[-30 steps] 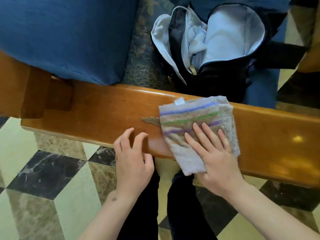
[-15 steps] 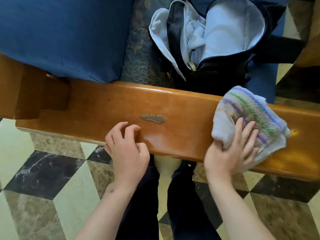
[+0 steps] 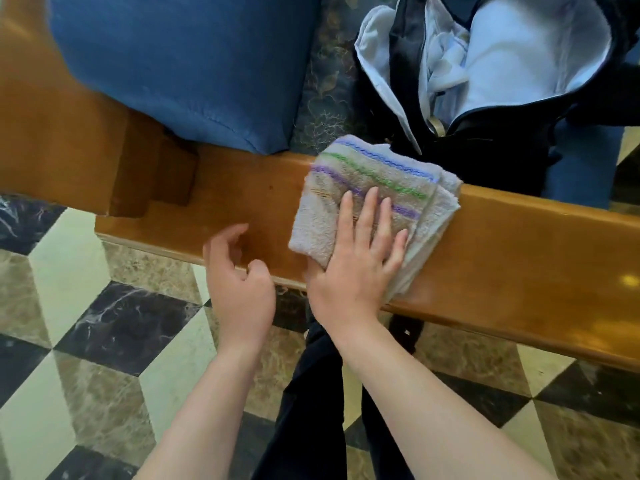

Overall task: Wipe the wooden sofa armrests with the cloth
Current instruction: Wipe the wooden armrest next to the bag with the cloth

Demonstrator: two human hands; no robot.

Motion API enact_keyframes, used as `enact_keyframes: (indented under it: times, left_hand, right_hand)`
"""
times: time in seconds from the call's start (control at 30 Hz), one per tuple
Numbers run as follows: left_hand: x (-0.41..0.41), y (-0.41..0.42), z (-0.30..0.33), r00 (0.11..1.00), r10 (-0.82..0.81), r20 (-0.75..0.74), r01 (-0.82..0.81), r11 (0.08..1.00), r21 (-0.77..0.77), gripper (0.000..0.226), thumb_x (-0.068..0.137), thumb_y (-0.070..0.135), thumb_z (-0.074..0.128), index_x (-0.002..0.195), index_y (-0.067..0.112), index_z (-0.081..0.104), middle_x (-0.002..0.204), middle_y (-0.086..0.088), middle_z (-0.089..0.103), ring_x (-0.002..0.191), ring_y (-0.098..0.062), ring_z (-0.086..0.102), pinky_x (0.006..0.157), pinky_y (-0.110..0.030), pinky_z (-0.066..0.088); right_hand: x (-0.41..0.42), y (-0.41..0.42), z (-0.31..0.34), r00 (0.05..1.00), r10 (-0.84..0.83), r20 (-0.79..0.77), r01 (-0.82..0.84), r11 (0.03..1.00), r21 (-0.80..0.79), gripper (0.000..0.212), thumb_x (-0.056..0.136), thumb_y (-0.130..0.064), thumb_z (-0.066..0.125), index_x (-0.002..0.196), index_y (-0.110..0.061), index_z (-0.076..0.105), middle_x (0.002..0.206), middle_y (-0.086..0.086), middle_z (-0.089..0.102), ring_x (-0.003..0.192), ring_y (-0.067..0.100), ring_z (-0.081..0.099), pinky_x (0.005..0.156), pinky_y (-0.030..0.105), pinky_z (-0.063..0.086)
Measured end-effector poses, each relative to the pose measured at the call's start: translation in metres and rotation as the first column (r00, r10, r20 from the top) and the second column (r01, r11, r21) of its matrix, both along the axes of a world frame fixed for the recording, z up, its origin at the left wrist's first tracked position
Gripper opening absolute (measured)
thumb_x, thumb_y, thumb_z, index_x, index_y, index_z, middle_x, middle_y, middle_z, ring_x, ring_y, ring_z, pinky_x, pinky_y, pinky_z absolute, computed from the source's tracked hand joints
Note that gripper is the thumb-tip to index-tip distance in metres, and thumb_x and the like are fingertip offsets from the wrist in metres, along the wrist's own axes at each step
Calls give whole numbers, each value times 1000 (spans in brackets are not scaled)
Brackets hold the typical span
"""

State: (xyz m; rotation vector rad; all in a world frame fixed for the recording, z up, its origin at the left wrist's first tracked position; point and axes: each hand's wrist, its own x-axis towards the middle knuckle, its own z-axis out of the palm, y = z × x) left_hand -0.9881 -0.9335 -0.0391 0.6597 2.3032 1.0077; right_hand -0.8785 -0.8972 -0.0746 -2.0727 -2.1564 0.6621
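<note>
My right hand point(image 3: 356, 271) lies flat with the fingers point(image 3: 367, 216) spread, pressing down on the folded cloth point(image 3: 370, 188) without closing round it. The cloth sits directly under that palm and reaches past the fingertips toward the sofa seat; its blue, green and purple stripes run across the far half, and one corner hangs over the near edge of the wooden armrest point(image 3: 519, 254). The cloth covers the armrest's whole width about midway along the part I can see.

My left hand point(image 3: 239, 289) is just beside the cloth on its left, not touching it. It is loosely curled and holds nothing, its fingertips over the near edge of the armrest; I cannot tell whether they rest on the wood.

Beyond the armrest, a blue cushion point(image 3: 180, 64) fills the left of the seat, and an open dark bag point(image 3: 502, 81) with a pale lining sits to the right. Below my arms is a checkered marble floor point(image 3: 104, 341).
</note>
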Motion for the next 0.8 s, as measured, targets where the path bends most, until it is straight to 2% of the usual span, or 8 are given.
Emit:
enact_keyframes:
  times: [0.13,0.23,0.3,0.4,0.47,0.6,0.7,0.8]
  left_hand:
    - [-32,-5,5,991,62,-119,-47,992,119,48,82,1,50,115,33,60,123,2,62,116,-17,60,103,-48,51]
    - [-44,-6,4,983,15,-184,17,986,167,43,83,0,49,114,27,61,120,-6,64,112,-22,61,101,-50,50]
    - [-48,-5,0,983,-1,-182,31,987,161,40,85,3,47,116,23,62,120,-8,64,112,-23,60,101,-49,50]
    - [-43,-4,-6,981,-79,-175,93,993,74,43,88,9,44,125,20,62,125,2,60,119,-21,57,104,-45,47]
    - [-36,-5,-9,968,-134,-212,145,989,39,45,88,10,44,129,17,61,122,4,58,116,-24,55,103,-44,45]
    - [-29,-1,-12,944,-216,-248,200,976,-90,45,87,17,45,130,19,60,125,0,53,115,-17,43,102,-40,35]
    - [-36,0,-14,893,-355,-276,276,917,-287,46,89,22,48,134,22,56,141,-7,45,127,-28,36,109,-50,30]
    - [-51,1,-14,868,-410,-282,303,885,-354,45,88,23,51,132,17,55,141,-11,42,126,-31,34,109,-52,31]
  right_hand:
    - [-41,-7,-1,966,259,20,-259,966,5,108,81,-55,67,167,-19,11,175,13,-2,161,33,-7,126,59,-8]
    - [-54,-11,-1,879,475,-46,-472,879,64,86,87,-45,62,163,-22,29,174,11,12,161,33,2,126,58,-2]
    - [-39,-7,-4,751,656,-72,-645,753,130,70,94,-41,51,160,-25,38,173,7,22,161,30,9,127,56,3]
    - [5,6,-10,550,834,-35,-819,548,172,64,97,-38,44,159,-27,40,172,3,27,161,27,14,129,52,5]
    - [34,14,-13,498,867,12,-858,491,151,66,97,-40,42,161,-27,35,172,2,24,161,26,12,130,51,5]
    - [106,15,-9,560,824,90,-828,551,106,72,100,-47,51,164,-29,26,173,-1,19,161,24,9,130,50,8]
    - [165,7,-1,732,671,118,-681,728,84,71,99,-51,47,164,-28,27,171,4,28,160,24,16,129,50,11]
    - [194,-15,7,925,366,106,-372,927,43,70,102,-58,30,162,-21,30,169,9,29,159,28,17,129,53,8]
